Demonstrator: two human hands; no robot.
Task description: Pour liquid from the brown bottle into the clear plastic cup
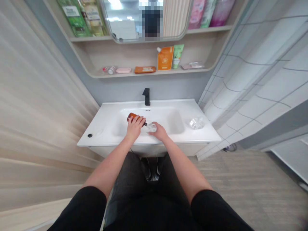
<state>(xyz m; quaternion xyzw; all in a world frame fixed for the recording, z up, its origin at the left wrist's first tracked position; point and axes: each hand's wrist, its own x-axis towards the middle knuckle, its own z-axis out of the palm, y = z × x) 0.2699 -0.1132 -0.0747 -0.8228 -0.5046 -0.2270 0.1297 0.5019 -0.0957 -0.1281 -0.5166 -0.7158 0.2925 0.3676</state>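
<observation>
Over the white sink basin (pixel 176 120), my left hand (pixel 135 125) is wrapped round an amber bottle (pixel 130 116). The bottle is tipped onto its side, its dark neck pointing right toward a small clear container (pixel 151 127). My right hand (pixel 159 131) grips that container from its right side. Neck and container mouth meet or nearly meet; I cannot tell whether they touch or whether liquid flows. On the left of the counter lies a small black cap (pixel 89 135).
A black faucet (pixel 146 97) rises behind the basin. Crumpled clear plastic (pixel 196 123) sits on the right counter. Above, a shelf (pixel 96 76) carries an orange pouch (pixel 165 58), a green tube (pixel 177 56) and an orange flat pack (pixel 145 69). A curtain (pixel 36 96) hangs at left.
</observation>
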